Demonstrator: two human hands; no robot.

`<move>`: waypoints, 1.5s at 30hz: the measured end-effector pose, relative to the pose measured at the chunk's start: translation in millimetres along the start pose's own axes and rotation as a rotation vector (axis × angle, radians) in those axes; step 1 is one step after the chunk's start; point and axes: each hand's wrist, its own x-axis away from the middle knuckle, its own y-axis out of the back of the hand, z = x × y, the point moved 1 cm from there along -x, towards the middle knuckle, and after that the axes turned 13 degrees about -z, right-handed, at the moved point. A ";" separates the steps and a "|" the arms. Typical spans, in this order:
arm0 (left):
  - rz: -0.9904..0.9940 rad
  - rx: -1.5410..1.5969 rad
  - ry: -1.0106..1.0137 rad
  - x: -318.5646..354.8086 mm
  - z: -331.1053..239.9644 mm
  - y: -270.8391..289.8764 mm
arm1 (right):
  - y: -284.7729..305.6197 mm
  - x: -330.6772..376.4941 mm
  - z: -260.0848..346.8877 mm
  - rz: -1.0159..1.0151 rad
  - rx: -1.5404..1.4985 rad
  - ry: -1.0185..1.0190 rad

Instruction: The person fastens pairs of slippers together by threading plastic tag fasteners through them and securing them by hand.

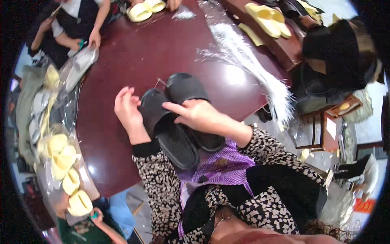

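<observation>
While both hands work at frame centre, here is how it stands:
Slippers: a pair of black slide slippers [178, 118] sits at centre frame, toes on the dark red desk [162, 44], heels hanging over its near edge toward the person's lap.
Left hand: the left hand [127, 109] rests against the outer side of the left slipper, grip spread, fingers loose.
Right hand: the right hand [195, 115] lies over the straps, forefinger pointing left, grip pressed down on the pair rather than pinching.
Handling: I'd judge them light, soft foam, bendy, matte, not slippery or fragile.
Where to hold: across both straps, or by the sole edges.
Nearby: yellow slippers in clear bags [65, 162] at lower left.
</observation>
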 end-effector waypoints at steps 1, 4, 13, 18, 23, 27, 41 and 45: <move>0.032 0.017 -0.002 -1.2 2.0 -0.2 | -3.8 -2.3 -0.7 0.011 0.049 -0.023; 0.023 0.002 0.013 -3.7 4.1 -1.7 | -13.3 -8.6 -8.4 -0.062 0.042 -0.031; -0.031 0.047 0.029 -14.6 2.5 11.9 | 0.9 -25.4 -39.3 -0.087 0.123 -0.104; -0.007 0.068 0.112 -15.4 9.5 10.7 | 40.3 -36.4 -88.2 -0.059 0.214 -0.149; -0.023 0.053 0.154 -11.8 12.8 8.0 | 97.9 -74.7 -152.0 0.001 0.491 -0.210; -0.037 0.022 0.181 -10.5 4.6 10.9 | 176.4 -144.6 -211.4 -0.121 0.818 -0.292; 0.024 -0.002 0.227 -9.6 10.5 -12.0 | 238.8 -79.4 -323.9 -0.430 0.642 -0.217; 0.015 -0.027 0.227 -7.2 11.9 -0.3 | 190.7 -33.4 -290.2 -0.330 0.514 -0.397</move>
